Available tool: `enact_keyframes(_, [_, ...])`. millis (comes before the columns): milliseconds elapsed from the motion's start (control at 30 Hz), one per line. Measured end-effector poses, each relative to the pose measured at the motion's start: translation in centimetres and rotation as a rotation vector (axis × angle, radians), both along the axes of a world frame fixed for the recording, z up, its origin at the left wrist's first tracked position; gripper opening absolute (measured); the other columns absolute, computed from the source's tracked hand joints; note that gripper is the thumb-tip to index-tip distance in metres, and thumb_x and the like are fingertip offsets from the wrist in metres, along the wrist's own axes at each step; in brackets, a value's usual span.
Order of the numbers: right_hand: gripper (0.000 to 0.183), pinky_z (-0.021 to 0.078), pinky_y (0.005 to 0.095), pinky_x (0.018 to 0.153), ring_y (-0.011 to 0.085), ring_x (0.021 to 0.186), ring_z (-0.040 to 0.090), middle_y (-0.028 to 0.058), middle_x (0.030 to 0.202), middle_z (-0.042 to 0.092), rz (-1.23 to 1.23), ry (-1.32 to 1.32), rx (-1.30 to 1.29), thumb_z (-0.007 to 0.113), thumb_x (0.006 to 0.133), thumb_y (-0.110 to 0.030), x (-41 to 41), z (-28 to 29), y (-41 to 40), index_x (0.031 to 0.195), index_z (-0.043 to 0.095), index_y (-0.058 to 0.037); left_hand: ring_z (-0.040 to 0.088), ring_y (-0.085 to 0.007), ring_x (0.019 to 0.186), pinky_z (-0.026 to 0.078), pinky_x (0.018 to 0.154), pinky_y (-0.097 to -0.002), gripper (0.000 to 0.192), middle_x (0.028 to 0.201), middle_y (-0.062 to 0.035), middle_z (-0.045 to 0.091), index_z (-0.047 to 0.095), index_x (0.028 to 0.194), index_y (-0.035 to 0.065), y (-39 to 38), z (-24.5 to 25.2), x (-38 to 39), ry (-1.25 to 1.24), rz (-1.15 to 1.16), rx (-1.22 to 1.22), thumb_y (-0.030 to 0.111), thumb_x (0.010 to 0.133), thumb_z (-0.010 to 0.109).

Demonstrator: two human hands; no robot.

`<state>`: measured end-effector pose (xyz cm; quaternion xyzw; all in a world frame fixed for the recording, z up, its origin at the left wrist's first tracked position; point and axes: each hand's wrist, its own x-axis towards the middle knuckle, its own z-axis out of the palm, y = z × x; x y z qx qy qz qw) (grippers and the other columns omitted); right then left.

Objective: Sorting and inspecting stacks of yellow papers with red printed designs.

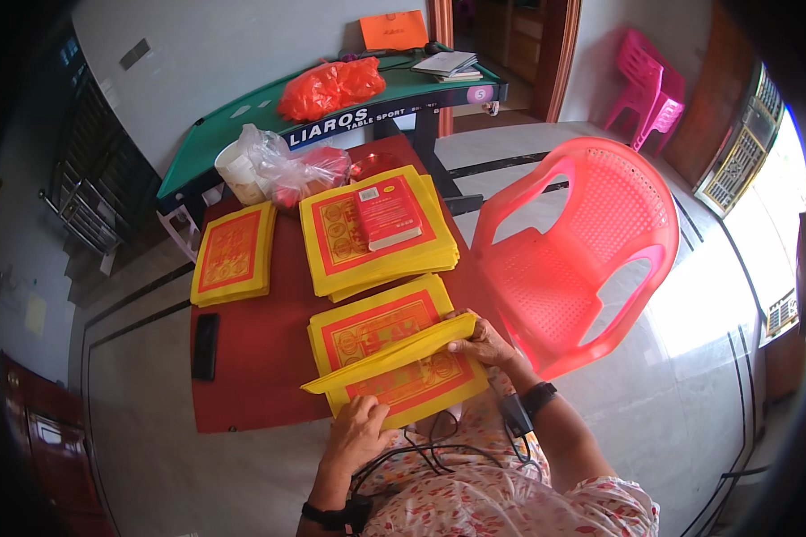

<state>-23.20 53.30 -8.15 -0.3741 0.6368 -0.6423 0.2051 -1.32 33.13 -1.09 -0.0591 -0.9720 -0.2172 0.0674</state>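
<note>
In front of me a stack of yellow joss paper (383, 329) with red and gold print lies at the near edge of the red table (262, 362). My right hand (487, 344) grips the right end of a folded yellow paper (396, 352), which slants up across the stack. Below the fold, a printed paper (413, 389) reaches past the table edge towards my lap. At its near left corner, my left hand (361, 426) holds the edge with curled fingers; its thumb is partly hidden. Both wrists wear black bands.
A thicker joss paper pile (336, 268) bears a red book (389, 215). Another pile (232, 252) and a black phone (205, 346) lie left. A paper cup (242, 174) and plastic bag (292, 168) stand behind. A pink chair (577, 268) is right; a pool table (215, 134) stands beyond.
</note>
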Motion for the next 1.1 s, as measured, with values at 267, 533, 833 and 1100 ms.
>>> enact_keyframes(267, [0.031,0.0375,0.0396,0.094,0.0283,0.105,0.049,0.0111,0.11,0.06,-0.012,0.114,0.028,0.067,0.082,-0.028,-0.1,0.2,0.2,0.104,0.066,-0.0055,0.049,-0.0259,0.088,0.043,0.078,-0.0373,0.039,0.09,-0.0092,0.05,0.057,0.087,0.0023,-0.2,-1.1,-0.1,-0.072,-0.025,-0.078,0.028,0.065,0.078])
enact_keyframes(533, [0.032,0.039,0.0395,0.093,0.0283,0.105,0.05,0.0113,0.107,0.062,-0.008,0.174,0.028,0.067,0.082,-0.029,-0.2,0.4,0.3,0.103,0.066,-0.0056,0.049,-0.0255,0.088,0.044,0.079,-0.0368,0.037,0.089,-0.0081,0.052,0.059,0.086,0.0031,-0.2,-0.7,-0.3,-0.094,-0.015,-0.056,0.027,0.065,0.078])
enact_keyframes(833, [0.032,0.0384,0.0391,0.094,0.0269,0.108,0.048,0.0102,0.109,0.061,-0.001,0.079,0.025,0.068,0.081,-0.029,-0.2,-0.5,0.2,0.103,0.066,-0.0061,0.053,-0.0261,0.087,0.046,0.078,-0.0365,0.03,0.088,-0.0088,0.057,0.063,0.089,0.0019,-0.2,0.1,-0.3,-0.091,-0.004,-0.004,0.02,0.068,0.076])
enact_keyframes(1100, [0.032,0.0392,0.0391,0.094,0.0258,0.108,0.049,0.0091,0.108,0.061,0.001,0.178,0.057,0.069,0.08,-0.03,-0.2,0.1,0.2,0.102,0.067,-0.0063,0.058,-0.0273,0.083,0.048,0.072,-0.0377,0.023,0.085,-0.0099,0.06,0.065,0.086,0.0013,-0.4,0.0,-0.1,-0.04,0.01,0.011,0.017,0.071,0.073])
